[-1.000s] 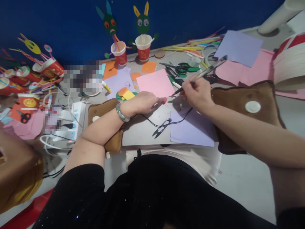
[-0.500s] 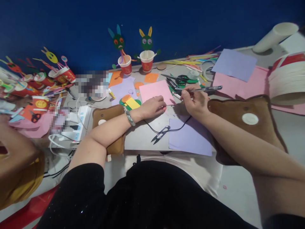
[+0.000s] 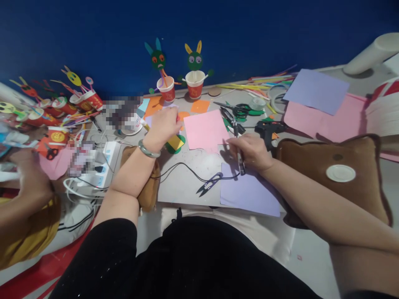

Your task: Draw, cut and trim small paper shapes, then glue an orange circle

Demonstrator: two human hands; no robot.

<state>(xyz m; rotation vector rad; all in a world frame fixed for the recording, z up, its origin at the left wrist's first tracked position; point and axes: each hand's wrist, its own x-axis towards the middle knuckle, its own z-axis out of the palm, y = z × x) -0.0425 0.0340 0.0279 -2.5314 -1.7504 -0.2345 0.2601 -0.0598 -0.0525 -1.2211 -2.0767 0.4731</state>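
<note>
My right hand [image 3: 251,151] is closed around a black-and-clear pen [image 3: 240,160], held upright just right of a pink paper sheet [image 3: 205,129]. My left hand [image 3: 165,126], with a bangle on its wrist, is over a purple paper [image 3: 170,105] at the left; its fingers are mostly hidden, so I cannot tell if they grip it. Beneath that hand a yellow paper piece [image 3: 175,142] lies on green paper. Dark thread snips [image 3: 210,184] rest in front, beside another purple sheet [image 3: 246,191] along the table edge.
Two paper-cup puppets [image 3: 195,85] stand at the back. Green-handled scissors [image 3: 240,109], a black glue gun [image 3: 269,131] and tape rolls [image 3: 277,99] lie behind my right hand. Brown cushions [image 3: 324,182] flank the work area. A power strip [image 3: 107,164] and another person's arm [image 3: 28,187] are left.
My left hand has moved off the pink sheet, left and away from me, to the purple paper. The pen in my right hand has swung from level to upright, and that hand came lower.
</note>
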